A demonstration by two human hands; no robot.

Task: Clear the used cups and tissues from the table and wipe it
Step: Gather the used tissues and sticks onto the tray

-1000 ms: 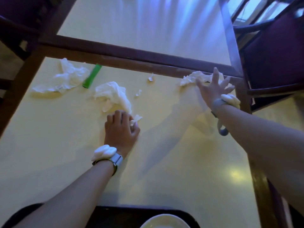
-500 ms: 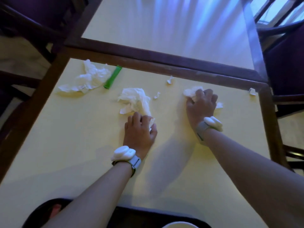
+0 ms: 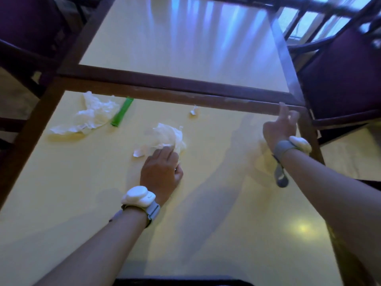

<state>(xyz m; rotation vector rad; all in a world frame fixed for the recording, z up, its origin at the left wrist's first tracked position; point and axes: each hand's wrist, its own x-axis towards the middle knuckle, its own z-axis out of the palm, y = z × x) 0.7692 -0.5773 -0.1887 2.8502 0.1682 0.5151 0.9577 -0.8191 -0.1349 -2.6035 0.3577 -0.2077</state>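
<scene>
On the yellow table (image 3: 206, 213) my left hand (image 3: 160, 172) rests with its fingers curled, pinching white tissue bits, and its fingertips touch a crumpled tissue (image 3: 169, 136). A torn scrap (image 3: 138, 153) lies just left of that hand. My right hand (image 3: 279, 129) is lifted at the far right corner with the index finger out and the other fingers curled; what it holds is hidden behind the hand. A spread tissue (image 3: 90, 116) and a green tube (image 3: 121, 112) lie at the far left. A small scrap (image 3: 193, 110) sits by the far edge.
A dark wooden rim (image 3: 185, 93) divides this table from a second table (image 3: 181, 42) beyond. Purple-seated chairs stand at the right (image 3: 340, 75) and the left (image 3: 26, 34). A dark tray (image 3: 175, 282) shows at the bottom edge.
My right hand closed on the tissue near the far edge, then lifted and moved right to the corner; that tissue is gone from the table. My left hand has crept forward to the crumpled tissue.
</scene>
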